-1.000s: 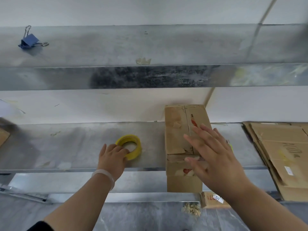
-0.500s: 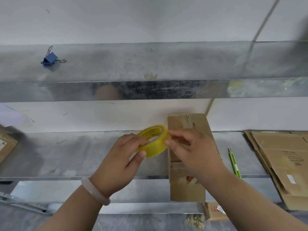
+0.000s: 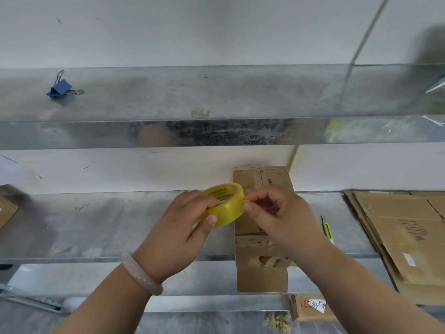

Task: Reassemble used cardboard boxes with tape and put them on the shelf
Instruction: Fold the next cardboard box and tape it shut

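- Yellow tape roll (image 3: 222,204) is up in the air, in front of the middle shelf (image 3: 96,225) and partly in front of the cardboard box (image 3: 262,278).
- The left hand (image 3: 178,235) grips the roll. Its fingers curl over the top and its thumb presses on the outside.
- The right hand (image 3: 277,213) pinches at the right side of the roll with thumb and first finger. It looks like it is picking for the loose end. The end itself is too small to see.
- The box lies on the middle shelf. Its front sticks out over the edge, and no hand holds it.
- The tape could split into a thin strip if a nail digs in badly. It could also fold and stick to itself.
- The box could tip off the shelf if an arm bumps it.
- A green box cutter (image 3: 327,229) lies just right of the box, close to the right arm.
- A pile of flat cardboard (image 3: 397,237) lies further right.
- A blue binder clip (image 3: 61,87) sits on the upper shelf (image 3: 240,92).
- Nothing lies between the hands and the box, but they hide part of it.
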